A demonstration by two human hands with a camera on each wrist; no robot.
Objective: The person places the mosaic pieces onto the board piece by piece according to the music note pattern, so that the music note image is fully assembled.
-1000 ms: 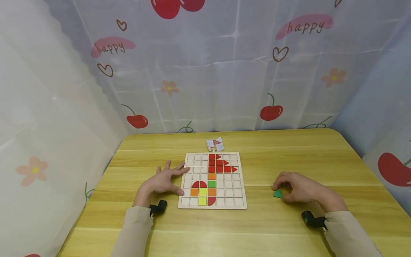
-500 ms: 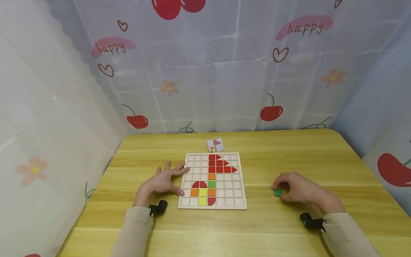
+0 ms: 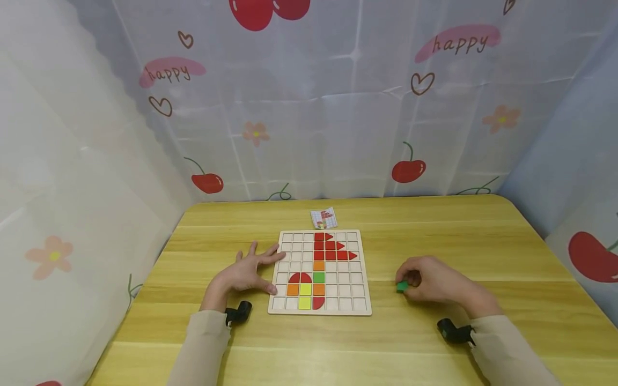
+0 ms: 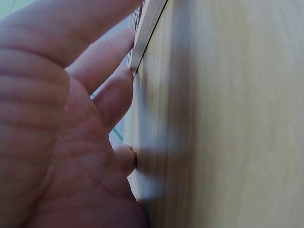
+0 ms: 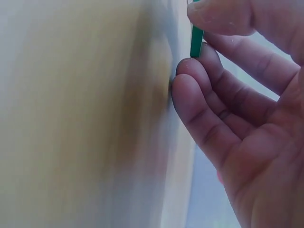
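A pale wooden grid board [image 3: 343, 290] lies flat on the table, with red, orange, yellow and green tiles set in several of its squares. My left hand [image 3: 246, 272] rests at the board's left edge, fingers spread, thumb and fingertips touching the rim; the left wrist view shows its fingers [image 4: 107, 59] against the board's side. To the right of the board, my right hand [image 3: 432, 281] pinches a small green tile [image 3: 402, 287] between thumb and fingers. In the right wrist view the green tile [image 5: 196, 43] appears edge-on, and part of it is hidden by the thumb.
A small printed card [image 3: 324, 218] showing a similar coloured pattern lies just behind the board. Curtains [image 3: 318, 145] with cherries and hearts hang behind the wooden table [image 3: 309, 348] and at its sides.
My right hand has picked up the green tile, which earlier lay by its fingertips, and has moved left with it toward the board. The left hand stays where it was.
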